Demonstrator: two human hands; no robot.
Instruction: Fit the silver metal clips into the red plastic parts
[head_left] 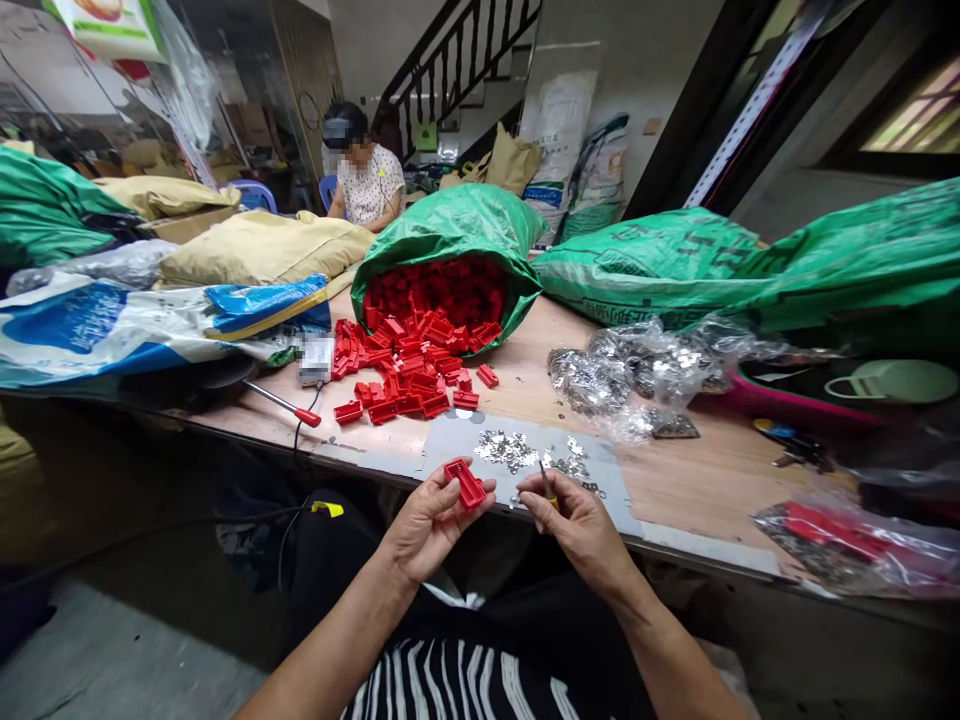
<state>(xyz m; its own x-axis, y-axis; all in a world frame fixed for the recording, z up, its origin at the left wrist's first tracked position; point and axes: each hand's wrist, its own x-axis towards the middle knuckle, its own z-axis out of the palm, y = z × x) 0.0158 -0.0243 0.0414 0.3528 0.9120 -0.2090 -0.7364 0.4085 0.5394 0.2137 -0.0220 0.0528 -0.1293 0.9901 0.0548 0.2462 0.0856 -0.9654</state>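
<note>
Bare forearms (367, 605) extend forward, the left grip (442, 508) curled palm-up, the right grip (564, 508) pinched just beside it.

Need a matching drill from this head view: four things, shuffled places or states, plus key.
Column 1
1. Left hand
2. Right hand
3. Loose metal bits
4. Open green sack

Column 2
A. Spread on the grey sheet
B. Lying on the table, red pile at its mouth
C. Gripping a slim pointed tool
D. Holding one red part

Pairs: 1-D, 2-C, 3-A, 4-B
</note>
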